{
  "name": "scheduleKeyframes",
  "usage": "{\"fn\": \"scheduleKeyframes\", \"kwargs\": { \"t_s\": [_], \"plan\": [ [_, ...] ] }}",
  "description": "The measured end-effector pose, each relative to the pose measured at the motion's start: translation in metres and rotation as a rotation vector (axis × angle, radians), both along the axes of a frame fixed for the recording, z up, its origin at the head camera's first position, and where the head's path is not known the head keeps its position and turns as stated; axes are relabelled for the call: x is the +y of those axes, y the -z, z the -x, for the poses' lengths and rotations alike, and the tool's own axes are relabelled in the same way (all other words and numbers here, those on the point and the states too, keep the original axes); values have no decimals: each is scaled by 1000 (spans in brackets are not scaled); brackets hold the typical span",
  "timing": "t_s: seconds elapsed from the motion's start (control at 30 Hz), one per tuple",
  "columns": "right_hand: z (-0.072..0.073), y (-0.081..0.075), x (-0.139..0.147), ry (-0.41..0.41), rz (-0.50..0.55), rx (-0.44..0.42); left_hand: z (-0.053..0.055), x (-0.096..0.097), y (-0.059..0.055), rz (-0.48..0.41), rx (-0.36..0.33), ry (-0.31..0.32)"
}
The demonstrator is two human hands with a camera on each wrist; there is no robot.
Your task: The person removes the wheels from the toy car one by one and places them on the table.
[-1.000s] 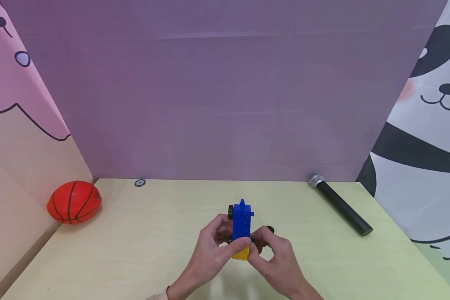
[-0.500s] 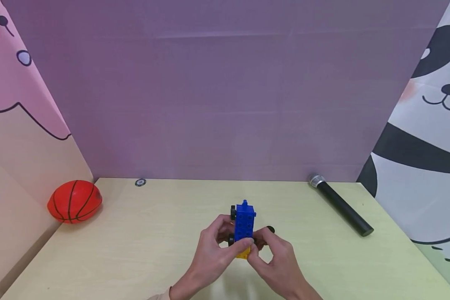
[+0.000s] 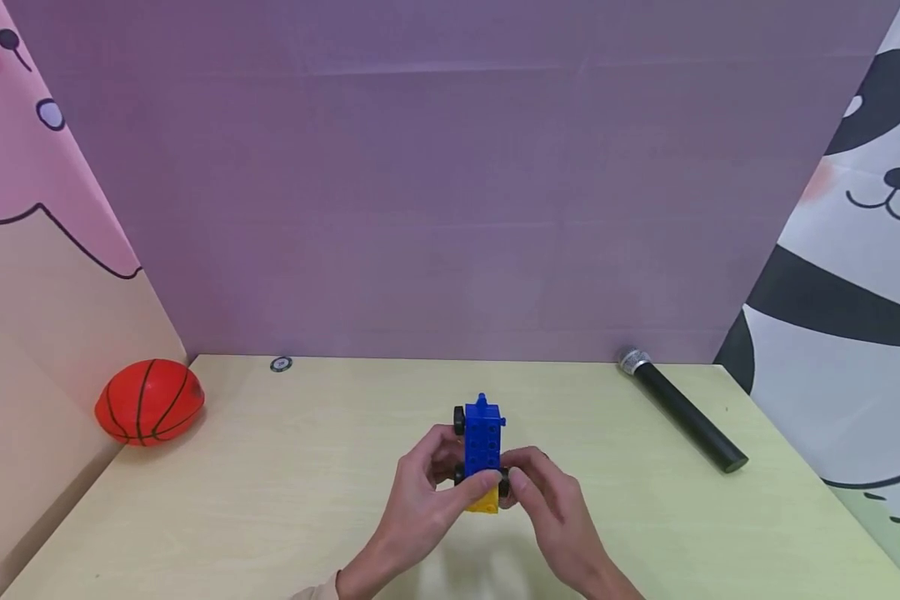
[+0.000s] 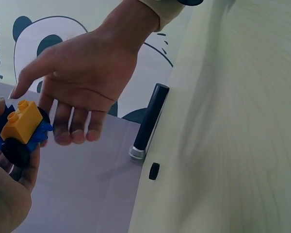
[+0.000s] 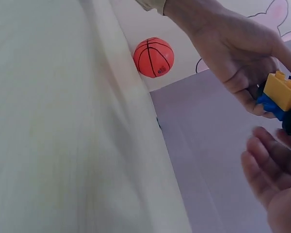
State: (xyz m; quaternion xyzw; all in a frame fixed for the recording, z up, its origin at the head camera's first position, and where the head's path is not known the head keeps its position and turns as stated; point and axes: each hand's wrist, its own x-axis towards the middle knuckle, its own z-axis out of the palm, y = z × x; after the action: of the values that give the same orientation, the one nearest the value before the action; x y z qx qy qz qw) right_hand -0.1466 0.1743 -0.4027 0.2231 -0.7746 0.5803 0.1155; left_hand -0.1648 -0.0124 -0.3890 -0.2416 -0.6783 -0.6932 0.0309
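A toy block car, held upright over the table, has a blue studded base (image 3: 483, 437) and a yellow brick (image 3: 486, 502) at its lower end. My left hand (image 3: 420, 504) grips it, thumb across the front and fingers behind. Black wheels sit on its left side, one up high (image 3: 459, 420) and one lower, partly covered by the hand. On its right side, the upper axle stub (image 3: 502, 422) is bare. My right hand (image 3: 558, 508) pinches the lower right wheel (image 3: 504, 482) between thumb and fingers. The left wrist view shows the yellow brick (image 4: 22, 121) close up.
A loose black wheel (image 4: 154, 171) stands on the table, mostly hidden behind the right hand in the head view. A black microphone (image 3: 682, 412) lies back right. A red basketball-patterned ball (image 3: 150, 402) is at the left edge, and a small round disc (image 3: 281, 364) at the back.
The right hand's thumb has shifted from the yellow brick's edge out to the lower right wheel, which now shows. The loose wheel behind that hand has become almost covered.
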Motion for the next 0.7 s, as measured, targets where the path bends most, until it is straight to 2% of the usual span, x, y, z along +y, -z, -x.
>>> {"fn": "scheduleKeyframes", "kwargs": {
  "t_s": [0.07,0.17,0.27,0.4,0.57,0.63,0.7],
  "plan": [
    [1,0,0,-35,19,-104,0,0,0,2,-8,-3],
    [1,0,1,-58,15,-197,0,0,2,1,-21,-2],
    [0,-1,1,-45,8,-202,1,-1,3,-7,-28,-1],
    [-3,0,-2,46,-35,-117,1,1,5,-2,-15,11],
    [-8,4,-9,223,-124,105,0,3,5,18,39,19],
    [-9,6,-11,264,-149,192,0,3,4,25,62,9],
    [-9,7,-13,289,-167,243,0,3,4,29,84,-1]
  ]
}}
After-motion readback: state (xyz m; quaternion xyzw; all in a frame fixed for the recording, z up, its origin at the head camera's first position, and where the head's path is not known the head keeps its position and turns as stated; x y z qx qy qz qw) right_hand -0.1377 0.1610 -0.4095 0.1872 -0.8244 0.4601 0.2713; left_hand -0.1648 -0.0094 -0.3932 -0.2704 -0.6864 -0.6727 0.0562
